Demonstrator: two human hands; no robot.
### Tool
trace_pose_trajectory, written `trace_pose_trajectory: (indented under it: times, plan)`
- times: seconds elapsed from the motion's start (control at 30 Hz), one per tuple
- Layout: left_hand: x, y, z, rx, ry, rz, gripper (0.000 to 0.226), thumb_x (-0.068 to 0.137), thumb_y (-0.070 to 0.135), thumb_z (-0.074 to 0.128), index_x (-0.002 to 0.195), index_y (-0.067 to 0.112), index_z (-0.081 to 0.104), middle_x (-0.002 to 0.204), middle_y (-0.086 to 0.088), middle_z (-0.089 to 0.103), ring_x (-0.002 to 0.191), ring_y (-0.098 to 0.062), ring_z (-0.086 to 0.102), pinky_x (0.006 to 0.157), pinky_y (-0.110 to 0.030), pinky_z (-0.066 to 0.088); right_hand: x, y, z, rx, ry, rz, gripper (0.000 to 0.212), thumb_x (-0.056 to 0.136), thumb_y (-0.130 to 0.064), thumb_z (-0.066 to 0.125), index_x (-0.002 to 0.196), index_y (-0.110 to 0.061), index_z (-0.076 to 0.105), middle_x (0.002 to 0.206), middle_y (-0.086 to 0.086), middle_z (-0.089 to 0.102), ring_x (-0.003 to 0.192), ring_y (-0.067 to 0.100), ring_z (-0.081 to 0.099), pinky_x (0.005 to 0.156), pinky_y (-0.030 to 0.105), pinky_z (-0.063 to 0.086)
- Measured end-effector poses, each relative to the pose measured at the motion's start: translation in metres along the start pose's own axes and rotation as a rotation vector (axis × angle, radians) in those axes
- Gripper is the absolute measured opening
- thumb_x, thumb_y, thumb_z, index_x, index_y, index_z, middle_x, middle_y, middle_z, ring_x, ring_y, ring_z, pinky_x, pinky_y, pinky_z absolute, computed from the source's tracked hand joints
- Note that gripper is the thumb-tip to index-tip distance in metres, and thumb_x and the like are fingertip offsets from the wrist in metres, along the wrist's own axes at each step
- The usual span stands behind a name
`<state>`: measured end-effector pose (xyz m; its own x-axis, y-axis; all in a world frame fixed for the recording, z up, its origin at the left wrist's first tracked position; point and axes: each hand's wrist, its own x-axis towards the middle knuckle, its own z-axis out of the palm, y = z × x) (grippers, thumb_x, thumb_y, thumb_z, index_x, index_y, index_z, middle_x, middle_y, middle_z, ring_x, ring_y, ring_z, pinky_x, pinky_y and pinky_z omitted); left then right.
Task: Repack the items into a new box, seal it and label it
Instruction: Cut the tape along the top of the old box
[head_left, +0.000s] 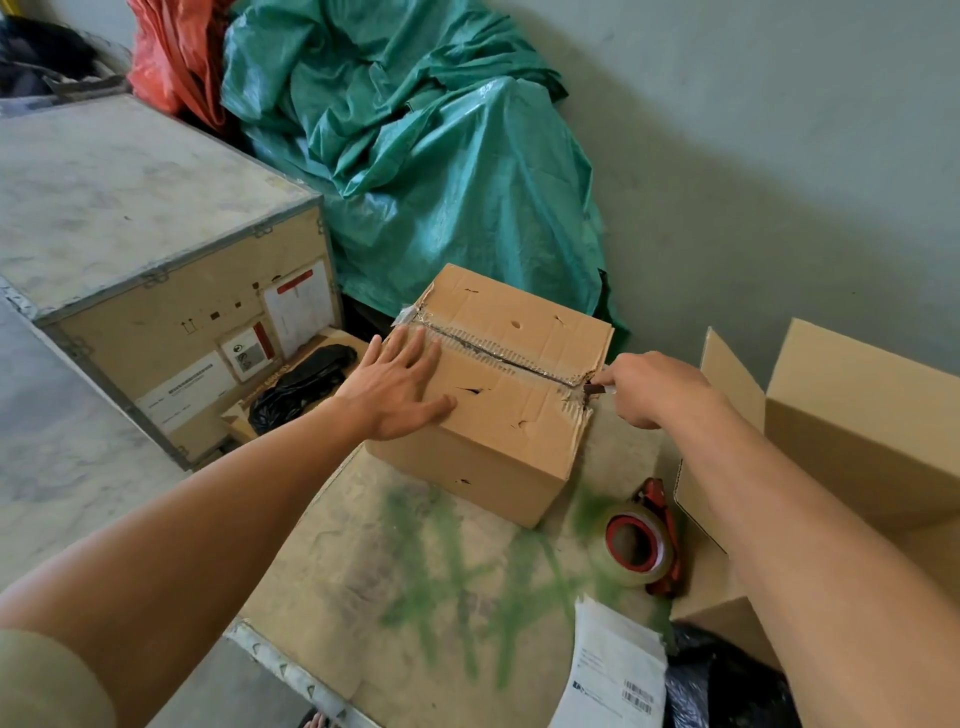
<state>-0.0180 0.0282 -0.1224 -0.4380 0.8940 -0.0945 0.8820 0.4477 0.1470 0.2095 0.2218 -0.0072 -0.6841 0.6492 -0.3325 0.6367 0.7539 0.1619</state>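
- Presently, item one: old box (498, 415), worn corrugated card, punctured and dented. It stands mid-view on the green-sprayed worktop (363, 545) with its flaps down. A ragged taped seam (498, 358) runs along the top.
- Left hand (400, 384): fingers straight, palm flat on the near-left part of the lid. It presses down and holds nothing.
- Right hand (649, 387): curled round a small cutter (597, 388), whose tip is at the right end of the seam, at the box edge.
- Handling, as judged: the card is stiff but weakened by holes and a crushed right corner, so the lid may give under hard pressure. Weight cannot be told, as the contents are hidden. Steady it with a flat palm while cutting. To lift, take the side walls or bottom edges, not the torn flaps.
- New box (857, 415): clean card, open with flaps up, just beside the old one on the right.
- Tape dispenser (641, 545): red core, clear tape, lying near both boxes on the near side.
- Label sheet (618, 670): white, barcoded, at the worktop's near edge.
- Surroundings: wooden crate (130, 234) on the left, green tarpaulin (441, 156) behind.
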Motion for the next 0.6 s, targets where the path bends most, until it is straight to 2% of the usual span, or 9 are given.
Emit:
trace_pose_trajectory:
  times: [0.1, 0.2, 0.3, 0.37, 0.43, 0.5, 0.6]
  plan:
    - [-0.009, -0.006, -0.003, -0.129, 0.052, -0.075, 0.108, 0.087, 0.082, 0.038, 0.161, 0.023, -0.015, 0.166, -0.012, -0.025, 0.154, -0.032, -0.017, 0.126, -0.054, 0.002, -0.009, -0.001, 0.005, 0.017, 0.059, 0.046, 0.064, 0.089, 0.004, 0.046, 0.14, -0.032, 0.058, 0.125, 0.007, 0.064, 0.104, 0.029, 0.064, 0.075, 0.037, 0.052]
    - [-0.014, -0.008, -0.007, -0.375, -0.018, -0.273, 0.127, 0.077, 0.079, 0.062, 0.159, 0.027, -0.019, 0.168, -0.009, -0.021, 0.156, -0.035, -0.001, 0.124, -0.054, 0.016, -0.019, 0.001, 0.005, 0.136, 0.123, 0.107, 0.056, 0.09, 0.002, 0.046, 0.137, -0.024, 0.06, 0.116, 0.01, 0.065, 0.095, 0.032, 0.062, 0.075, 0.038, 0.052]
    - [-0.014, -0.011, -0.008, -0.427, -0.077, -0.312, 0.134, 0.068, 0.082, 0.069, 0.161, 0.026, -0.01, 0.168, -0.007, 0.008, 0.149, -0.038, 0.027, 0.117, -0.053, 0.034, -0.037, -0.012, 0.014, 0.358, 0.207, 0.16, 0.038, 0.098, -0.009, 0.047, 0.136, -0.016, 0.053, 0.116, 0.015, 0.064, 0.101, 0.037, 0.059, 0.074, 0.039, 0.046]
    - [-0.015, -0.011, -0.009, -0.41, -0.065, -0.263, 0.135, 0.063, 0.084, 0.07, 0.161, 0.023, 0.0, 0.155, -0.006, 0.029, 0.14, -0.035, 0.039, 0.112, -0.052, 0.041, -0.055, -0.027, 0.029, 0.594, 0.308, 0.229, 0.025, 0.102, -0.016, 0.049, 0.126, -0.011, 0.05, 0.101, 0.012, 0.058, 0.09, 0.034, 0.053, 0.067, 0.037, 0.037]
    - [-0.018, -0.011, -0.011, -0.418, -0.062, -0.253, 0.136, 0.062, 0.084, 0.071, 0.16, 0.02, 0.001, 0.153, -0.006, 0.031, 0.139, -0.033, 0.04, 0.111, -0.052, 0.042, -0.074, -0.05, 0.057, 0.868, 0.365, 0.328, 0.014, 0.103, -0.019, 0.05, 0.114, -0.012, 0.051, 0.096, 0.004, 0.054, 0.084, 0.027, 0.05, 0.064, 0.035, 0.033]
    - [-0.02, -0.009, -0.013, -0.426, -0.064, -0.252, 0.136, 0.064, 0.082, 0.072, 0.161, 0.019, 0.001, 0.158, -0.007, 0.027, 0.141, -0.033, 0.037, 0.111, -0.052, 0.041, -0.093, -0.076, 0.093, 1.098, 0.428, 0.428, 0.011, 0.1, -0.019, 0.052, 0.107, -0.013, 0.058, 0.094, 0.002, 0.061, 0.082, 0.024, 0.055, 0.064, 0.033, 0.036]
    - [-0.021, -0.006, -0.015, -0.431, -0.056, -0.247, 0.133, 0.067, 0.078, 0.072, 0.161, 0.016, 0.001, 0.163, -0.008, 0.021, 0.145, -0.033, 0.032, 0.113, -0.051, 0.037, -0.119, -0.114, 0.147, 1.27, 0.504, 0.544, 0.014, 0.095, -0.02, 0.058, 0.104, -0.016, 0.068, 0.096, 0.007, 0.065, 0.079, 0.023, 0.06, 0.061, 0.031, 0.043]
